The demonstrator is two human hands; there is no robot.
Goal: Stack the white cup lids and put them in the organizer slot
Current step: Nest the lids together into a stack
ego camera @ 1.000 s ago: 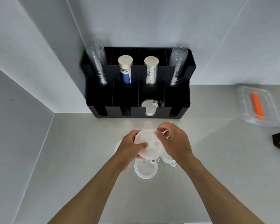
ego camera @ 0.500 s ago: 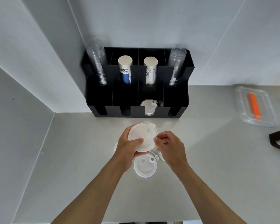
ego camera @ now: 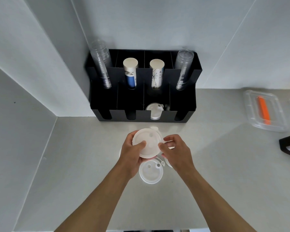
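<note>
**Lid stack, in hand above bench**

Left hand (ego camera: 132, 154) fingers (ego camera: 141, 144) are clamping the white lid stack (ego camera: 147, 142); right hand (ego camera: 177, 152) fingers are pinching its edge, likely squaring it. A loose lid (ego camera: 150, 173) is lying on the bench (ego camera: 216, 164); the organizer (ego camera: 144, 91) slot is already holding lids (ego camera: 154, 108).
</note>
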